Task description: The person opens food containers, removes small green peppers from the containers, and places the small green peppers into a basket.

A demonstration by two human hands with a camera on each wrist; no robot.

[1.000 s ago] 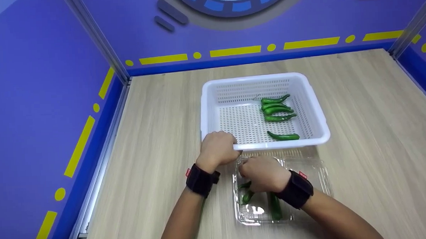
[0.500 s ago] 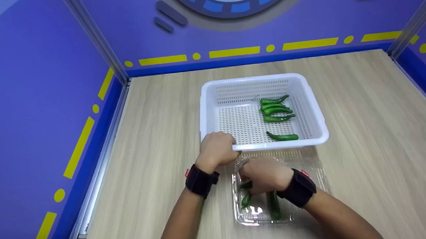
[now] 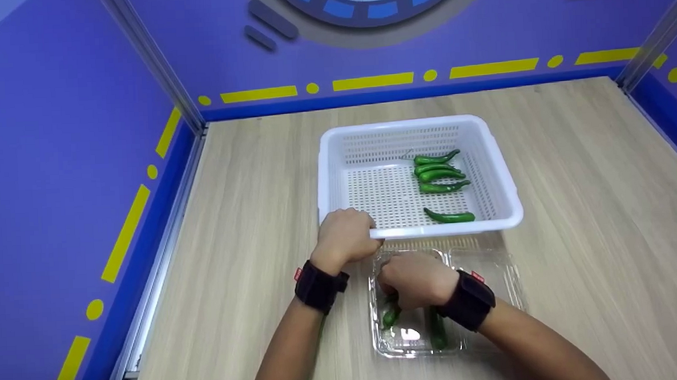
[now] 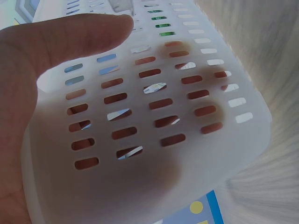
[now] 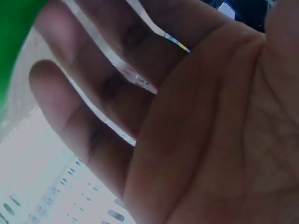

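Observation:
My left hand (image 3: pixel 347 235) grips the near left corner of the white slotted basket (image 3: pixel 447 228). In the left wrist view, the thumb lies along the outside of the wall, and skin shows through the slots. Over the left half of a clear plastic clamshell box (image 3: pixel 405 354), my right hand (image 3: pixel 418 279) holds a green chili pepper (image 3: pixel 390 317) with bent fingers. Its upper part is hidden under the hand. Another green chili (image 3: pixel 438 329) lies lengthwise in the box, partly below the wrist. Blurred green (image 5: pixel 14 37) fills a corner of the right wrist view.
Several green chilies (image 3: pixel 442 175) lie at the right side of the basket, and one more chili (image 3: pixel 451 216) lies near its front wall. The clamshell's other half (image 3: pixel 490 269) extends under the right forearm. Blue panels (image 3: pixel 253 62) border the wooden table (image 3: pixel 248 217).
My right hand shifts very slightly within the box. The chili end that pointed left beside its fingers has swung in under the hand. My left hand and the basket stay in place.

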